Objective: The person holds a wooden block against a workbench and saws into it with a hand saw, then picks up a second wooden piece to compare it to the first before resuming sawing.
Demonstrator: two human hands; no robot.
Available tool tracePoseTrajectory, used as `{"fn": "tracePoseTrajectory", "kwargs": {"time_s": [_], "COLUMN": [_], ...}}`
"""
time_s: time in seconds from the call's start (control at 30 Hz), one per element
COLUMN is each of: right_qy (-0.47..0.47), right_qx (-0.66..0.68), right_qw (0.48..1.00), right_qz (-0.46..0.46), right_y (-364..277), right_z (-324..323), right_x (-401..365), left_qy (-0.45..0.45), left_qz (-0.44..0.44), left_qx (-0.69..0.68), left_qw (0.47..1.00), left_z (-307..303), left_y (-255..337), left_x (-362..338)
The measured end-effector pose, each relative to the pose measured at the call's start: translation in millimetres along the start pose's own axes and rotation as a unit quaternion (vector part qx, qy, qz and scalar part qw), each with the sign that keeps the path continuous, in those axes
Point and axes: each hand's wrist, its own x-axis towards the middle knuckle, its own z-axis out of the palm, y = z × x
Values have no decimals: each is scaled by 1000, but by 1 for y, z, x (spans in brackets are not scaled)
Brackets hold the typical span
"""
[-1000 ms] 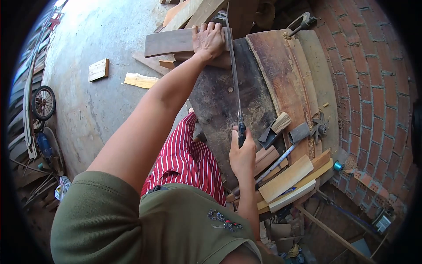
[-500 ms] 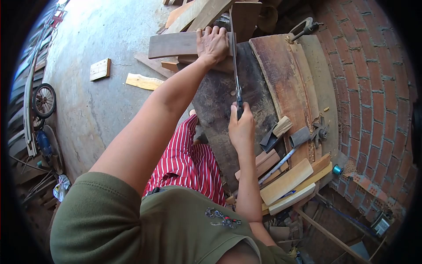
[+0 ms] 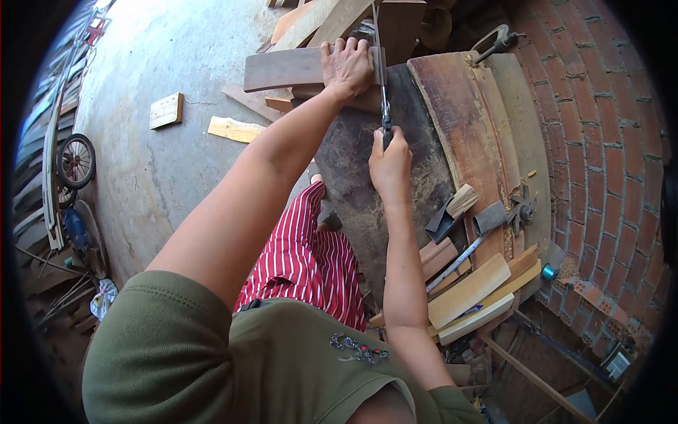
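Observation:
My left hand [image 3: 347, 69] holds down a wooden board [image 3: 282, 69], its fingers curled over the far edge. The board lies crosswise over other wood pieces at the top of the view. Just right of that hand, a handsaw [image 3: 383, 85] stands with its narrow blade against the board's right end. My right hand [image 3: 391, 166] is wrapped round the saw's dark handle, below the board and over the dark, dusty work surface [image 3: 353, 177]. Part of the blade's far end overlaps the wood behind.
To the right lies a thick plank [image 3: 459, 106], with a clamp [image 3: 500, 41] at its far end. Cut wood pieces [image 3: 470, 290] and a grey-headed tool [image 3: 489, 218] lie nearer. A brick wall [image 3: 593, 141] bounds the right. Wood offcuts [image 3: 235, 129] lie on the concrete floor.
My right hand has pushed the saw away from me, so its handle is closer to the board. My left hand keeps its hold on the board; the whole view has shifted slightly.

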Motion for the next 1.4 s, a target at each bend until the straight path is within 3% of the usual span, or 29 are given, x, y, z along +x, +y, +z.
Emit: {"fn": "tracePoseTrajectory", "kwargs": {"time_s": [0.07, 0.2, 0.3, 0.47, 0.6, 0.67, 0.77, 0.9, 1.07, 1.17, 1.27, 1.3, 1.4], "right_qy": [11, -40, -35, 1, -19, 2, -33, 11, -36, -13, -9, 10, -17], "right_qx": [19, 13, 50, 0, 9, 36, 24, 7, 6, 38, -6, -9, 12], "right_qw": [999, 995, 994, 1000, 998, 998, 997, 999, 996, 997, 999, 1000, 1000], "right_qz": [-24, 94, 95, -7, 67, 47, 64, -32, 84, 62, 31, -17, 9], "right_y": [-4, -6, 4, -4, -6, -1, -4, -8, -9, 7, -7, -3, -9], "right_z": [-8, -41, -46, 1, -21, -37, -42, 5, -31, -37, -10, 4, -9], "right_x": [-5, -118, -111, 14, -74, -124, -83, 24, -96, -117, -22, 8, -3], "left_qy": [-10, -24, -23, -13, -17, 8, -7, 13, -7, -5, -4, -10, -4], "left_qz": [8, 15, 15, 12, 22, 4, 10, 7, 4, 6, 7, 0, 6], "left_qx": [-26, -15, -7, -1, -4, -10, -10, 3, -8, -9, -14, -14, -23], "left_qw": [1000, 999, 1000, 1000, 1000, 1000, 1000, 1000, 1000, 1000, 1000, 1000, 1000], "left_z": [0, -2, -4, -6, -2, 0, -3, -2, -2, -4, -4, -5, -2], "left_y": [3, 3, 4, 1, 2, 3, 7, 1, 2, 1, 8, 4, 1], "left_x": [1, 2, 1, 2, 2, 3, -2, 4, 3, 3, 2, 0, 2]}}
